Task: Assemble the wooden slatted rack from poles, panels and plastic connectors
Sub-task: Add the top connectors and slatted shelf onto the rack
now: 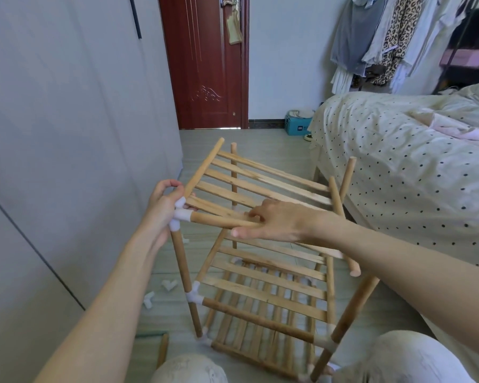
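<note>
The wooden rack point(263, 294) stands on the floor in front of me, with two lower slatted shelves joined to upright poles by white plastic connectors. A top slatted panel point(260, 183) lies tilted above them. My left hand point(163, 205) grips the white connector point(181, 215) on top of the near-left pole point(183, 261), at the panel's corner. My right hand point(277, 219) holds the panel's near rail point(221, 220), fingers over the slats and thumb stretched out below. A far-right pole point(347, 175) stands bare at its top.
Loose white connectors point(168, 284) lie on the floor left of the rack, and a spare pole point(162, 351) lies near my left knee. A grey wardrobe stands at the left, a bed with dotted cover point(398, 167) close at the right, a red door behind.
</note>
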A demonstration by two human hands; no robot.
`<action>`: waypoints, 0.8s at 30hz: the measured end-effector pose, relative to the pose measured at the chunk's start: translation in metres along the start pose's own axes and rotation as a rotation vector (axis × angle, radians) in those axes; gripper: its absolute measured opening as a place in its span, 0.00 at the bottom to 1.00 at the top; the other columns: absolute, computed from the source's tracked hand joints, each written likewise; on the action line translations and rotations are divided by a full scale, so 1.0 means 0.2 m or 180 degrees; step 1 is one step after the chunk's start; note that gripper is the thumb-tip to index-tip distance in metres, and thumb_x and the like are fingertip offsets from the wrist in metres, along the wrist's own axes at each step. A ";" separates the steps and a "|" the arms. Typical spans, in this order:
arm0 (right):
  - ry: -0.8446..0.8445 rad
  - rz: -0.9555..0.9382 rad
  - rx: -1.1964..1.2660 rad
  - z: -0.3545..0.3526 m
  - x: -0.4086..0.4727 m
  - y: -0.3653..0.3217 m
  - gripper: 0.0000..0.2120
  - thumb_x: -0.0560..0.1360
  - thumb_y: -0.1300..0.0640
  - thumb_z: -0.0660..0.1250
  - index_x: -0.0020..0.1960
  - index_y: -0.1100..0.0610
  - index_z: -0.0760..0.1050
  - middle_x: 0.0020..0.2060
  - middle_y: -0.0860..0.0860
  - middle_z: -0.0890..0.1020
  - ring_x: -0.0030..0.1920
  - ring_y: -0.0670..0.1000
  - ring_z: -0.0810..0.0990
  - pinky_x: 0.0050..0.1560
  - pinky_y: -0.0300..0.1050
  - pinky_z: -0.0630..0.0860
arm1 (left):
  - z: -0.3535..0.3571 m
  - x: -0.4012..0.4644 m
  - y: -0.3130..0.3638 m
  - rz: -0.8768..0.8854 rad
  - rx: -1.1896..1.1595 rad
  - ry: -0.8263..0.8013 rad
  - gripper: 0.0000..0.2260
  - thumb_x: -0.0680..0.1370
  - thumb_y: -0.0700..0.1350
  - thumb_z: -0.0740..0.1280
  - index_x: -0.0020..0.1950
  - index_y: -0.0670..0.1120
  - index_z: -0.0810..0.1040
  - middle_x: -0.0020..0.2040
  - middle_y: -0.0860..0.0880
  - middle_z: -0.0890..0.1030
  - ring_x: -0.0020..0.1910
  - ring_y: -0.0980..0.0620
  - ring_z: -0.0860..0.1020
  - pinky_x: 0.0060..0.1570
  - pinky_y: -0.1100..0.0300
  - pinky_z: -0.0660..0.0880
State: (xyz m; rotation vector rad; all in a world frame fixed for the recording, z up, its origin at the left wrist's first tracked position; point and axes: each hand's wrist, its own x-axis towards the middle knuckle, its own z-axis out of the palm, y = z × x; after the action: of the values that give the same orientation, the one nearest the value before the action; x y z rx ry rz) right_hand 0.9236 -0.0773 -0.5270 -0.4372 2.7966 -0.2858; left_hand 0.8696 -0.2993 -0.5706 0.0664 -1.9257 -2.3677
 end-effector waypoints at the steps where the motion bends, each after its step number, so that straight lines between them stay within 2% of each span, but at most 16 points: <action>1: -0.0046 0.0049 0.0078 0.01 0.01 0.00 0.51 0.60 0.19 0.48 0.71 0.52 0.65 0.65 0.53 0.71 0.60 0.53 0.71 0.60 0.51 0.69 | 0.00 0.00 0.00 -0.0008 0.0019 -0.0007 0.05 0.80 0.41 0.61 0.45 0.49 0.70 0.45 0.39 0.81 0.37 0.51 0.80 0.38 0.56 0.78; 4: -0.0029 0.0159 0.0298 0.02 0.01 0.00 0.52 0.58 0.20 0.50 0.71 0.53 0.65 0.65 0.53 0.68 0.60 0.54 0.70 0.59 0.50 0.68 | -0.01 0.01 0.00 -0.0012 0.0073 -0.0016 0.06 0.80 0.40 0.62 0.44 0.49 0.70 0.44 0.40 0.81 0.37 0.49 0.80 0.43 0.53 0.78; 6: -0.0219 0.0230 0.0332 0.00 0.01 -0.01 0.56 0.55 0.20 0.49 0.74 0.53 0.60 0.70 0.54 0.63 0.67 0.56 0.66 0.65 0.53 0.64 | -0.01 0.02 0.00 0.0014 0.0101 -0.0021 0.07 0.80 0.40 0.61 0.43 0.49 0.69 0.42 0.41 0.81 0.36 0.48 0.79 0.46 0.51 0.76; 9: -0.0681 0.0158 0.0395 -0.02 0.02 -0.03 0.55 0.57 0.22 0.50 0.75 0.53 0.57 0.73 0.51 0.62 0.71 0.54 0.63 0.71 0.54 0.59 | -0.01 0.02 0.00 -0.0013 0.0107 -0.0022 0.07 0.80 0.39 0.61 0.43 0.49 0.69 0.42 0.40 0.81 0.36 0.47 0.79 0.45 0.51 0.76; 13: -0.1039 0.0052 0.0655 -0.03 0.04 -0.05 0.53 0.56 0.23 0.52 0.76 0.49 0.53 0.75 0.49 0.59 0.74 0.53 0.57 0.71 0.53 0.53 | -0.01 0.02 0.00 -0.0087 0.0007 -0.0037 0.06 0.80 0.39 0.61 0.44 0.49 0.70 0.42 0.40 0.81 0.33 0.49 0.78 0.43 0.51 0.76; 15: -0.1038 0.0074 0.0725 -0.03 0.05 -0.04 0.53 0.57 0.24 0.53 0.76 0.49 0.54 0.74 0.49 0.60 0.73 0.53 0.58 0.69 0.50 0.55 | -0.01 0.02 0.00 -0.0078 0.0005 -0.0035 0.06 0.80 0.39 0.61 0.45 0.48 0.70 0.41 0.41 0.81 0.33 0.50 0.79 0.43 0.51 0.76; 19: -0.0782 0.0083 0.0674 -0.02 0.08 -0.03 0.49 0.60 0.24 0.57 0.72 0.52 0.60 0.69 0.50 0.68 0.66 0.51 0.67 0.66 0.49 0.62 | 0.00 0.02 -0.01 -0.0082 0.0085 -0.0121 0.04 0.81 0.41 0.61 0.49 0.47 0.74 0.43 0.43 0.81 0.37 0.50 0.79 0.46 0.51 0.77; 21: -0.0560 0.0103 0.0605 -0.02 0.10 -0.03 0.42 0.64 0.27 0.61 0.69 0.53 0.64 0.62 0.48 0.72 0.58 0.49 0.70 0.58 0.46 0.65 | 0.00 0.03 -0.01 -0.0108 0.0240 -0.0153 0.07 0.82 0.43 0.58 0.55 0.46 0.75 0.46 0.45 0.81 0.40 0.49 0.79 0.47 0.52 0.78; 24: -0.0031 0.0102 0.0463 -0.03 0.11 -0.04 0.31 0.66 0.31 0.66 0.59 0.52 0.71 0.50 0.48 0.76 0.49 0.48 0.74 0.47 0.44 0.69 | 0.01 0.03 0.00 -0.0088 0.0637 -0.0170 0.11 0.83 0.46 0.56 0.61 0.47 0.74 0.46 0.50 0.81 0.38 0.55 0.80 0.38 0.60 0.75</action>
State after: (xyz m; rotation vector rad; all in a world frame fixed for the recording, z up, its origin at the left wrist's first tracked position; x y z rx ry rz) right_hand 0.9040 -0.0912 -0.5261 -0.3583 2.7468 -0.4747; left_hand 0.8631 -0.2988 -0.5703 0.0437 -2.1948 -2.2066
